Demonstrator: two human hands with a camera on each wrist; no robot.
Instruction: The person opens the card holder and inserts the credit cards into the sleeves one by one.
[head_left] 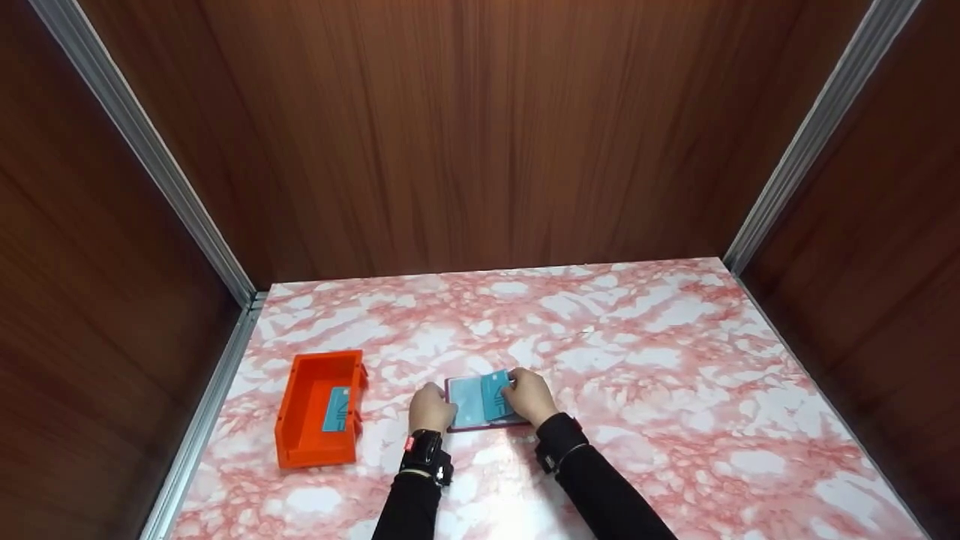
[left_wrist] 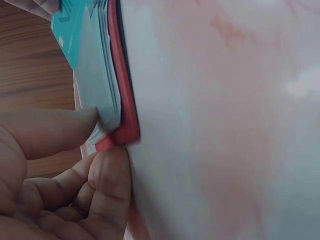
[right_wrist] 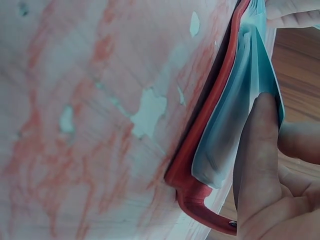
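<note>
A card holder (head_left: 466,405) with a red cover and clear plastic sleeves lies open on the table. At its left edge, my left hand (head_left: 431,409) pinches a corner, the thumb on the sleeves (left_wrist: 95,85) and a curled finger by the red cover (left_wrist: 125,100). My right hand (head_left: 532,395) pinches a teal card (head_left: 495,395) between thumb and finger. That card stands tilted over the holder's right half. In the right wrist view, the teal card (right_wrist: 268,75) rises beside the sleeves; whether its lower edge sits in one cannot be told. A strap (right_wrist: 202,212) extends from the cover.
An orange bin (head_left: 300,405) stands to the left, with another teal card (head_left: 336,409) inside against its right wall. The pink-and-white marbled table (head_left: 637,360) is enclosed by wood-grain panels (head_left: 480,135) at the back and both sides.
</note>
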